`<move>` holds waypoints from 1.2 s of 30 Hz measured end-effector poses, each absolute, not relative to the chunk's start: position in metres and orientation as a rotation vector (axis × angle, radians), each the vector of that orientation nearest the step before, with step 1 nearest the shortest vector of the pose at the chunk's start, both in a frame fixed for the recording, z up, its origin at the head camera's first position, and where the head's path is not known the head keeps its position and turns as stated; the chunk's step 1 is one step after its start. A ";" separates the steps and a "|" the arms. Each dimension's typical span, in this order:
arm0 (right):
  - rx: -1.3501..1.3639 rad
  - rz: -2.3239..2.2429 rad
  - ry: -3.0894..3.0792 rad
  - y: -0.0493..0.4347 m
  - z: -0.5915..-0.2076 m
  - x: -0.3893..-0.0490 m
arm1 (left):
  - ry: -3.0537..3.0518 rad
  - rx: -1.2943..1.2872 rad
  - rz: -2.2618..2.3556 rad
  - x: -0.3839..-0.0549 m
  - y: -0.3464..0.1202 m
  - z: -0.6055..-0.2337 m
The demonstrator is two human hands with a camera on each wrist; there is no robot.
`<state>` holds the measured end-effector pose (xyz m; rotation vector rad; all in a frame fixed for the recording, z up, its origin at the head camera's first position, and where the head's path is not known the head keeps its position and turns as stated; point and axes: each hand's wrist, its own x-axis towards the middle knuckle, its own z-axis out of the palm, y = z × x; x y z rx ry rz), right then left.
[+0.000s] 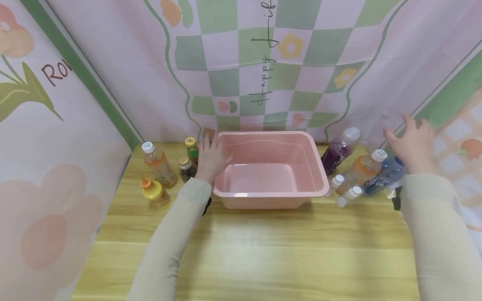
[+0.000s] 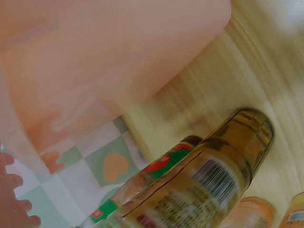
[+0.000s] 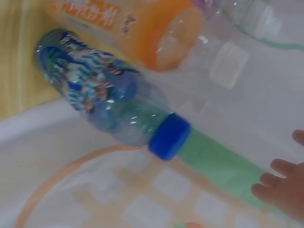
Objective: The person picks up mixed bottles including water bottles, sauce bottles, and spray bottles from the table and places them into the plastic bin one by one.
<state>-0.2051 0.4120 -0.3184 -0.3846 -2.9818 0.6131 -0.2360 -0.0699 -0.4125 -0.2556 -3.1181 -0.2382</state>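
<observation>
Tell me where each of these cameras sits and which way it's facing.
Head: on the person's head, facing forward and down at a pink tub on a wooden table; the left hand, right hand and both sleeves show.
Left wrist: on that wrist, facing the tub's side and a barcoded bottle; fingertips show at lower left.
Right wrist: on that wrist, facing a blue-capped bottle; fingers show at lower right.
Shared: the tub appears in the head and left wrist views.
</observation>
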 end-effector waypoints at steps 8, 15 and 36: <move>-0.433 0.709 -2.940 0.435 -0.335 -0.196 | -3.154 -0.247 -0.260 -0.233 -0.072 -0.422; -0.438 0.694 -2.936 0.440 -0.347 -0.188 | -3.171 -0.256 -0.309 -0.231 -0.074 -0.428; -0.528 0.764 -2.888 0.464 -0.392 -0.170 | -3.193 -0.205 -0.478 -0.231 -0.070 -0.435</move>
